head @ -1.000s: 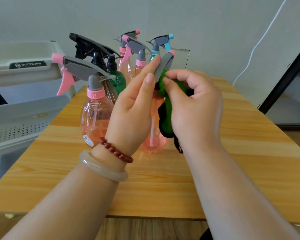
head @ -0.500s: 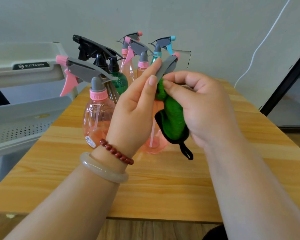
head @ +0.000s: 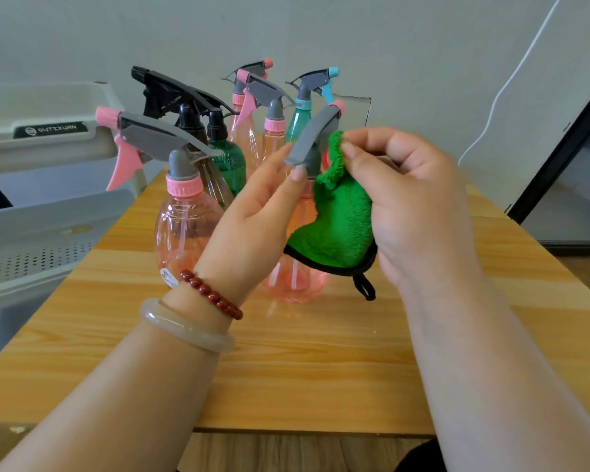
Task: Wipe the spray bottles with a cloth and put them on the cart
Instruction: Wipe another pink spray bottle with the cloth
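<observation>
Left hand (head: 252, 226): fingers near straight, tips resting against grey trigger head (head: 315, 137) of translucent pink plastic spray bottle (head: 297, 282). Right hand (head: 419, 206): thumb and forefinger pinching fluffy green cloth with black trim (head: 341, 219); cloth pressed to right side of same trigger head, remainder draped over bottle shoulder. Bottle upright on light wooden table (head: 321, 369), at front of cluster of other spray bottles (head: 184, 226). Pale grey plastic cart (head: 48, 212) just beside table, left.
</observation>
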Demonstrator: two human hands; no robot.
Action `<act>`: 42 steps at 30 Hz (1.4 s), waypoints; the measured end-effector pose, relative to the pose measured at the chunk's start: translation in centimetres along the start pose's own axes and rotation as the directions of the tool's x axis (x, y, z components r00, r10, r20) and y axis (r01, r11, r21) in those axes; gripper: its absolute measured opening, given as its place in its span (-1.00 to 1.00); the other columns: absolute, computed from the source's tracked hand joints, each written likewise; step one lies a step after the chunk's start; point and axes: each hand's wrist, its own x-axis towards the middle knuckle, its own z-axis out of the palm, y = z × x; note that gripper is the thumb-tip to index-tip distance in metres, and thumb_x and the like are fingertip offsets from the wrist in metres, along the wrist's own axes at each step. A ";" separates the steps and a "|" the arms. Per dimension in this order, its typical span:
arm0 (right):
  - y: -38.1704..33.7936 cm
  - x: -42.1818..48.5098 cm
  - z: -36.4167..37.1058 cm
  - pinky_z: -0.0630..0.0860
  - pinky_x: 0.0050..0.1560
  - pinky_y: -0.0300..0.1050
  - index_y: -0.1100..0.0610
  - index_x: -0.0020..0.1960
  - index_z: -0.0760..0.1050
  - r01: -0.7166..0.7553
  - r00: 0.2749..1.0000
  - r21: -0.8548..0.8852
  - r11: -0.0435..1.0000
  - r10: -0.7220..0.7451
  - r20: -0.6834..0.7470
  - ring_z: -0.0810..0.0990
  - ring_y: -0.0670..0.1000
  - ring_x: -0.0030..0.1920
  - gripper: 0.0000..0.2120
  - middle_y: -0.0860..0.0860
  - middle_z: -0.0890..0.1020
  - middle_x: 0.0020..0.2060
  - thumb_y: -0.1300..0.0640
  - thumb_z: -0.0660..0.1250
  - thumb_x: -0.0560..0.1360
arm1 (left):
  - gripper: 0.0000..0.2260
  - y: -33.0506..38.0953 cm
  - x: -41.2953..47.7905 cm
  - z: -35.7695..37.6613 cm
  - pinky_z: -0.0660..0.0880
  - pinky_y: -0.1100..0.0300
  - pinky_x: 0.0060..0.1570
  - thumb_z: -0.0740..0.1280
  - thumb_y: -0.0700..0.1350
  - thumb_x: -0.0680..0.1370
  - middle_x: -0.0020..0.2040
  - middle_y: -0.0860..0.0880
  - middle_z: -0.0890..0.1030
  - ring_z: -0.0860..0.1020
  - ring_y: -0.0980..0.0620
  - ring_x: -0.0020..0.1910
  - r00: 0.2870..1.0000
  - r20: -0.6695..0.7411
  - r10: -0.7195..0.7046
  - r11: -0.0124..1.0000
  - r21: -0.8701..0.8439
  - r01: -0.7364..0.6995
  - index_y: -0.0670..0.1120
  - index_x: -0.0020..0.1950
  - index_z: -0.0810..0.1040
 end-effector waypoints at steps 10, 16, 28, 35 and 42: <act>-0.3 0.2 -0.7 0.56 -0.07 -0.08 -0.13 -0.25 0.64 0.108 0.974 -0.066 0.992 -0.119 -0.191 0.63 -0.06 -0.16 -0.87 -0.12 0.68 -0.26 0.09 0.41 0.42 | -0.10 0.0 0.4 -0.7 0.60 -0.01 0.12 0.45 0.34 0.33 0.14 0.00 0.63 0.64 0.03 0.08 0.990 -0.121 0.077 0.961 0.273 -0.041 0.13 0.57 0.17; 0.0 0.2 -0.6 0.57 -0.01 -0.04 -0.14 -0.21 0.62 0.152 0.962 -0.146 0.977 -0.180 -0.203 0.63 -0.03 -0.11 -0.88 -0.08 0.67 -0.18 0.07 0.40 0.44 | -0.35 -0.4 0.2 -0.2 0.45 0.01 0.36 0.40 0.25 0.48 0.42 0.17 0.42 0.44 0.18 0.39 0.980 -0.176 0.094 0.971 0.233 -0.052 0.12 0.51 0.28; -0.4 -0.5 -0.5 0.37 0.01 -0.45 -0.05 -0.06 0.54 0.369 0.846 -0.455 0.810 -0.495 -0.195 0.52 -0.27 -0.05 -0.89 -0.14 0.52 -0.11 0.17 0.36 0.55 | -0.63 0.5 0.0 -0.7 0.38 0.38 -0.35 0.43 0.22 0.42 -0.40 0.06 0.42 0.40 0.15 -0.41 0.908 -0.192 0.373 0.819 0.528 -0.225 -0.03 0.01 0.55; 0.5 -0.7 -0.2 0.30 0.05 -0.51 0.21 -0.04 0.62 0.474 0.758 -0.581 0.662 -0.643 -0.114 0.43 -0.33 -0.02 -0.93 -0.07 0.46 -0.08 0.27 0.36 0.54 | -0.75 0.7 0.0 0.1 0.45 0.29 0.28 0.18 0.06 0.65 0.28 0.02 0.57 0.49 0.20 0.30 0.941 -0.136 0.309 0.945 0.160 -0.287 0.13 0.28 0.53; 0.9 -2.1 2.2 0.34 0.08 -0.44 0.26 -0.03 0.62 0.556 0.750 -0.498 0.666 -0.660 -0.045 0.47 -0.15 -0.02 -0.94 0.07 0.54 -0.09 0.33 0.38 0.52 | -0.74 1.2 -0.5 1.1 0.53 0.15 0.19 0.10 -0.14 0.70 0.25 -0.10 0.61 0.58 0.05 0.26 0.961 -0.071 0.267 0.938 -0.208 -0.276 -0.07 0.33 0.48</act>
